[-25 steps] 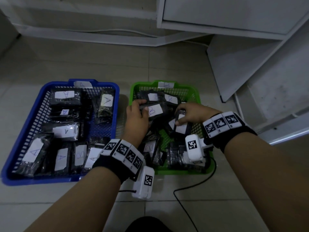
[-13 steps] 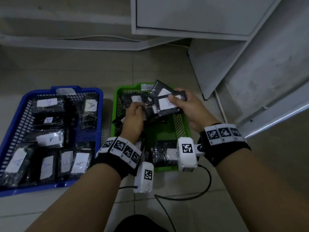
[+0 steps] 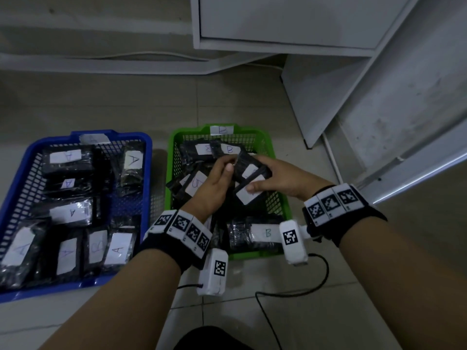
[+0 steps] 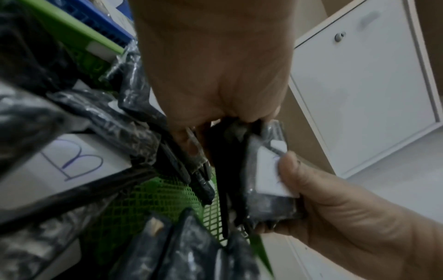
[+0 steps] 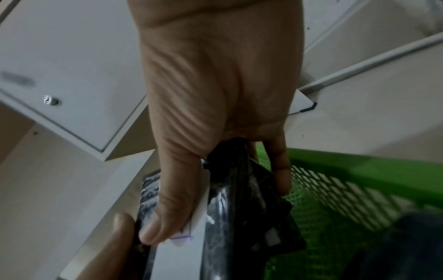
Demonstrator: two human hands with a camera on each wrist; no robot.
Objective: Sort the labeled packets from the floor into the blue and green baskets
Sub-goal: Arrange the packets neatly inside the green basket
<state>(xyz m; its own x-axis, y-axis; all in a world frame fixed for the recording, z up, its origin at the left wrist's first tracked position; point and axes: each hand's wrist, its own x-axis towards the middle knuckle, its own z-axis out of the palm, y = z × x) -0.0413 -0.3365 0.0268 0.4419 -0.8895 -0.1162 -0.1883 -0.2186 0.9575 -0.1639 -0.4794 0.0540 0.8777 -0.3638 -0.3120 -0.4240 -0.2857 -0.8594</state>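
While both baskets sit side by side on the tiled floor, the blue basket [image 3: 22,173] on the left holds packets marked A and the green basket [image 3: 174,157] beside it holds packets marked B. No loose packets show on the floor itself, so sorting appears near complete, or the work has shifted to tidying the B side.

Compared with half a second ago, the held stack has come down: the small stack of black packets [image 3: 249,173] was raised above the far rim of the green basket and now sits low over its middle. Judged from that, the step in hand is setting these packets down among the B packets — release not yet made.

The right hand [image 3: 280,180] grips the stack, thumb pressed on a white label. The left hand [image 3: 214,183] pinches the stack's near edge, fingers curled.
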